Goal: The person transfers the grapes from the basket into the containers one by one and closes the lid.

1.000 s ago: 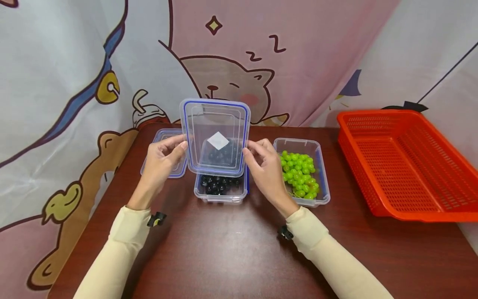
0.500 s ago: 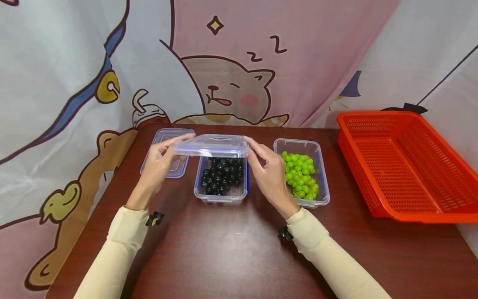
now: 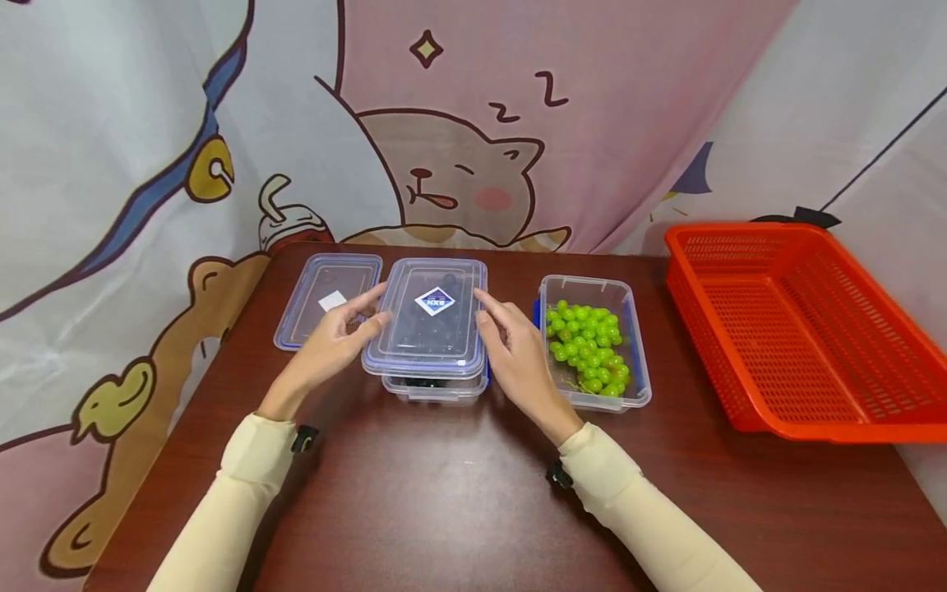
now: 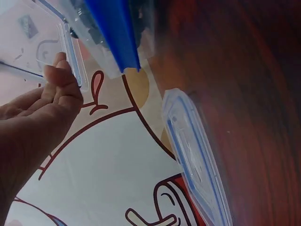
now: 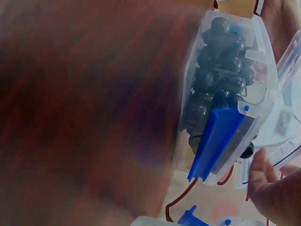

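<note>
A clear lid [image 3: 414, 337] with a blue seal and a diamond label hangs over a clear plastic container [image 3: 436, 394]. Black grapes [image 5: 207, 80] fill much of that container, mostly covered by the lid in the head view. My left hand [image 3: 336, 339] holds the lid's left edge between thumb and fingers. At the opposite edge, my right hand [image 3: 519, 349] grips it the same way. The right wrist view shows the lid tilted and apart from the container's rim, and a blue side latch [image 5: 214, 141] hanging down.
Another lid [image 3: 305, 319] lies on the table to the left, behind my left hand. To the right stands an uncovered container [image 3: 640, 370] with green grapes [image 3: 588, 341]. A red plastic basket [image 3: 747, 362] is at the far right. A printed curtain [image 3: 473, 123] hangs behind the table [image 3: 459, 501].
The lid was raised nearly upright, then swung down edge-on, and now lies flatter over the black grapes with its label facing up. Both hands keep holding its sides.
</note>
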Demonstrator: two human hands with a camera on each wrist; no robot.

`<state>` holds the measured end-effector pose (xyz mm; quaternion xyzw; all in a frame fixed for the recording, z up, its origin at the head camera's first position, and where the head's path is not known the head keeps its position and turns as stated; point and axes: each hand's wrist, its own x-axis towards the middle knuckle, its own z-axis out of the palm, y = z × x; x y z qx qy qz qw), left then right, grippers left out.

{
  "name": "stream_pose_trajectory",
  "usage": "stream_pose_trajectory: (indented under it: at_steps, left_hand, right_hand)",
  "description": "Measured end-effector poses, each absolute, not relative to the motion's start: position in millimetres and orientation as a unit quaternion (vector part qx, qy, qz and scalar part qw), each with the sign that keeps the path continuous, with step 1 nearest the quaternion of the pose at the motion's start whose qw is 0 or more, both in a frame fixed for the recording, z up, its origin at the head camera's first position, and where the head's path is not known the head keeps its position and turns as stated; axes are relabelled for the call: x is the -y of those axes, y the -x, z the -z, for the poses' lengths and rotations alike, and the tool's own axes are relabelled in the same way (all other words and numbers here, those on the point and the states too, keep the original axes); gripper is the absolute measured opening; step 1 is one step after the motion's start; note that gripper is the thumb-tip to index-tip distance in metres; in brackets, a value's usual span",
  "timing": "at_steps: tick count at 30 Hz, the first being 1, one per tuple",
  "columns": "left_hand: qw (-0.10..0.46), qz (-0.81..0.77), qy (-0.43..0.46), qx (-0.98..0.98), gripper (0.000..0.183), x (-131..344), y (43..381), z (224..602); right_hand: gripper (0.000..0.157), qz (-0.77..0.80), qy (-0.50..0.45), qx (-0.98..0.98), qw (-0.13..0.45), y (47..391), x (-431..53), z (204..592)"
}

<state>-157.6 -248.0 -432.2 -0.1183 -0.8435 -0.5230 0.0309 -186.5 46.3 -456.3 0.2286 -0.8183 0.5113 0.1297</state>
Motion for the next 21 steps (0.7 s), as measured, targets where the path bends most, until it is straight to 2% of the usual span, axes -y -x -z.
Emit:
stream_pose_trajectory:
  at_steps: [7,13,21]
  left_hand:
    - [0.006,0.467,0.129,0.874,0.070,243,159,445]
    - [0.011,0.423,0.137,0.896,0.072,239,161,450]
    - [-0.013,0.412,0.130,0.902,0.073,238,161,448]
  right_hand:
    - [0.058,-0.486,-0.216,0.844,0.068,185,-43,460]
    - [0.067,-0.447,-0.211,0.869,0.040,185,-40,462]
    - [0.066,-0.379,-0.207,0.902,0.029,186,-36,458]
